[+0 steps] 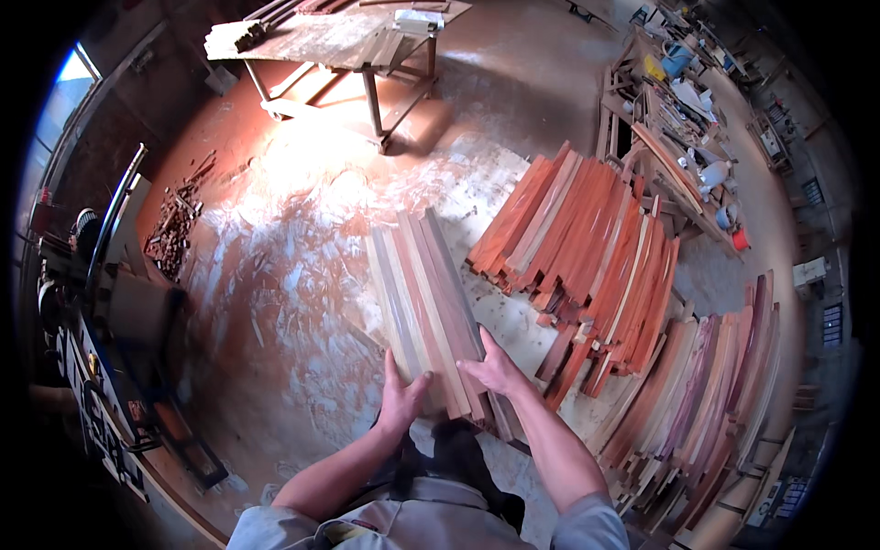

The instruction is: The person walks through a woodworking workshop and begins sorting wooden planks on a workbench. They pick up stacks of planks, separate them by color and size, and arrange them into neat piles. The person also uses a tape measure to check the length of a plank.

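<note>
Several pale, grey and reddish wooden strips (423, 302) lie side by side in front of me, running lengthwise away from my body. My left hand (401, 396) grips their near left edge, its thumb over the top face. On the opposite side, my right hand (495, 368) clasps the right edge, thumb also on top. The fingers beneath the strips are hidden. Whether the strips are lifted or rest on something underneath, I cannot tell.
Orange-red boards (577, 229) are piled to the right, with more mixed-colour boards (706, 376) nearer me. A wooden table (339, 41) stands far ahead, a cluttered bench (678, 137) at far right. Machinery (128, 321) and a heap of offcuts (174, 220) are on the left.
</note>
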`<state>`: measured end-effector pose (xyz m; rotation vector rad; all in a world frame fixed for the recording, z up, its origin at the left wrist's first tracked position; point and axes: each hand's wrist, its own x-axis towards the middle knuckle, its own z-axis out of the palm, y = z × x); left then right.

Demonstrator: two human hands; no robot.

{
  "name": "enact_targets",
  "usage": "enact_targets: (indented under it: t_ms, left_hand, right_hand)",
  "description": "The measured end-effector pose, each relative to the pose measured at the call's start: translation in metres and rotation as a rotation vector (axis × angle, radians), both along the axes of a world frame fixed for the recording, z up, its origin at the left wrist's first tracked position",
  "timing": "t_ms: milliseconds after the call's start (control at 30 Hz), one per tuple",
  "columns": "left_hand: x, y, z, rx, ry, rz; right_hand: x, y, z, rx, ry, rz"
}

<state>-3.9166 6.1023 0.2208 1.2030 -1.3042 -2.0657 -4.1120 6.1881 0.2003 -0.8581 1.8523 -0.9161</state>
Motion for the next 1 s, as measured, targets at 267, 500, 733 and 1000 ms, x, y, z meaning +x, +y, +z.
enact_targets:
  t_ms: [267,500,733,1000]
  left_hand:
    - [0.006,0.002,-0.031,0.104,0.048,0.021]
    - [0.01,-0.005,-0.039,0.075,-0.052,0.003]
    - [0.015,-0.002,-0.048,0.027,0.046,0.0]
    - [0.028,0.003,-0.064,0.039,0.139,0.015]
  right_hand:
    - [0.008,-0.01,0.009,0.214,0.115,-0.01]
    - [0.011,-0.009,0.016,0.274,0.485,0.193]
    - [0.034,0.024,0.01,0.019,0.47,-0.118]
    - [0.052,0.093,0.022,-0.025,0.27,-0.344]
